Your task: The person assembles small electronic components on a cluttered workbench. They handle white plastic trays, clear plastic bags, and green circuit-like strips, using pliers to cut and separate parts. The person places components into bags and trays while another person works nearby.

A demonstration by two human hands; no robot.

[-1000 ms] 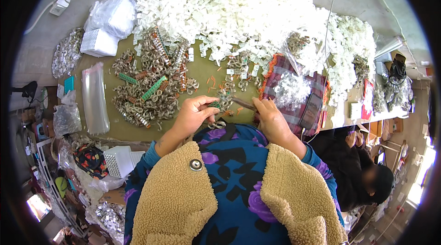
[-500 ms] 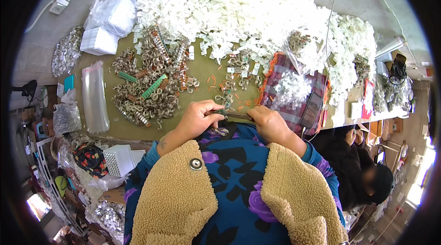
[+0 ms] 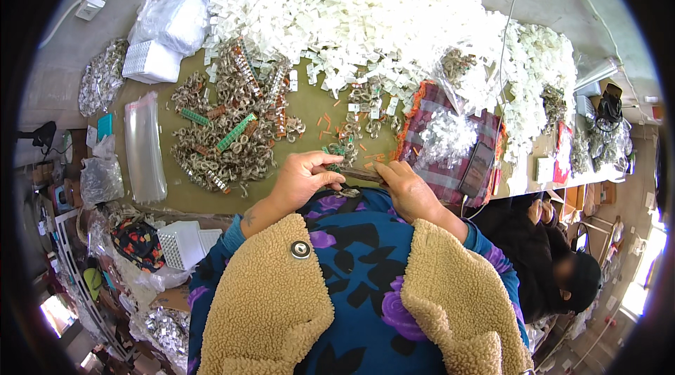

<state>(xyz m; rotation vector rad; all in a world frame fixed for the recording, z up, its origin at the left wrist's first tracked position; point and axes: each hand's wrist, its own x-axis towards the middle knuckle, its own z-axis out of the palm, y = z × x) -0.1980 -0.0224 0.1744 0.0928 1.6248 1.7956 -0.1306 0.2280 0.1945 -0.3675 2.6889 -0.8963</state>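
Toward six o'clock on the olive table (image 3: 190,196), the left hand (image 3: 302,177) pinches a green strip (image 3: 334,152) at its fingertips, while the right hand (image 3: 409,189), at three o'clock from it, is closed around a slim dark tool (image 3: 363,175). The strip is probably light, stiff and fragile (the greyish loops (image 3: 204,158) heaped at ten o'clock look springier), so its long edges seem the safest place to hold.

Tan fleece (image 3: 267,298), round snap (image 3: 300,250), blue floral top (image 3: 365,269)
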